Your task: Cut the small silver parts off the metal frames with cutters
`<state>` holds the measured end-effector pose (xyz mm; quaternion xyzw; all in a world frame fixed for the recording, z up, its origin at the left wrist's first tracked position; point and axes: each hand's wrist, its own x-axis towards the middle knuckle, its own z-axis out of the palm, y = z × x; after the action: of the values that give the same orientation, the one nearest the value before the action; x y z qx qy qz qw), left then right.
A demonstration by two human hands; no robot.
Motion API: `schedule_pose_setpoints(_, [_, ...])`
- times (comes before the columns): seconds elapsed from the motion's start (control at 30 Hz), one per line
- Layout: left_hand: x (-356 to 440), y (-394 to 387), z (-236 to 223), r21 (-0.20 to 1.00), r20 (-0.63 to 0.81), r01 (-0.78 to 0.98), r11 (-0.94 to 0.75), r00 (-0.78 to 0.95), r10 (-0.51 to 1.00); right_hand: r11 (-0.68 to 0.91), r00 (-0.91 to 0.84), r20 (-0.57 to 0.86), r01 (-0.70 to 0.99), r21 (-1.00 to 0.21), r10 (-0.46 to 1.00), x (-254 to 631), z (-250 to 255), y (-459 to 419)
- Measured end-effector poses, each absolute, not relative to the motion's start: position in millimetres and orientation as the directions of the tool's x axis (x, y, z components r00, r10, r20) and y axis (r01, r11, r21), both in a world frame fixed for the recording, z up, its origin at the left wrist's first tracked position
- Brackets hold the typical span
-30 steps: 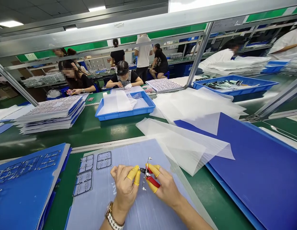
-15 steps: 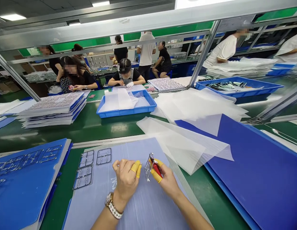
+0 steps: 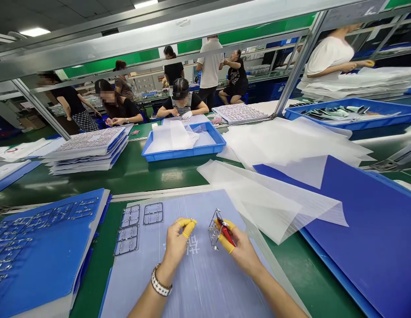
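Note:
My left hand [image 3: 175, 247], with yellow finger cots on, is closed in a pinch. A tiny shiny part [image 3: 192, 220] shows at its fingertips, too small to make out in detail. My right hand [image 3: 244, 252], also in yellow cots, wraps round a pair of red-handled nippers [image 3: 228, 237]. The same hand holds a dark sprue frame [image 3: 212, 230] with shiny small parts, tilted upright beside the nippers' jaws. Both hands are apart, above a pale blue sheet [image 3: 205, 291]. On its left side lie several sprue frames [image 3: 126, 239].
At left, a blue board [image 3: 49, 260] carries more sprue frames. White translucent sheets [image 3: 258, 198] and a dark blue board [image 3: 367, 238] lie at right. Beyond stand a blue tray [image 3: 183, 154] and a stack of loaded sheets [image 3: 88, 152]. A metal rail [image 3: 205, 26] crosses overhead; several people work behind.
The view has shifted, moving the scene rightward. My left hand has turned at the wrist and still pinches the tiny part. My right hand keeps the nippers and the sprue frame.

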<state>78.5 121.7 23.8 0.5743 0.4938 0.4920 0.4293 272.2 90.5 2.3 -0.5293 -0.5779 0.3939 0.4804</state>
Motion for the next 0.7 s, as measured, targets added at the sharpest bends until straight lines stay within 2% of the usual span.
schedule_pose_setpoints(0.27, [74, 121, 19, 0.991, 0.097, 0.092, -0.099, 0.021, 0.995, 0.126, -0.010, 0.128, 0.274, -0.953, 0.992, 270, 4, 90])
schedule_pose_setpoints(0.5, [67, 123, 18, 0.945, 0.219, 0.245, -0.218, 0.025, 0.975, 0.088, -0.029, 0.083, 0.343, -0.935, 0.996, 270, 14, 89])
schedule_pose_setpoints(0.6, [63, 121, 19, 0.829, 0.385, 0.421, -0.368, 0.049, 0.922, 0.084, -0.043, 0.073, 0.386, -0.919, 0.996, 270, 16, 88])
schedule_pose_setpoints(0.7, [62, 119, 17, 0.596, 0.569, 0.606, -0.526, 0.144, 0.810, 0.092, -0.047, 0.079, 0.408, -0.908, 0.996, 270, 16, 87])
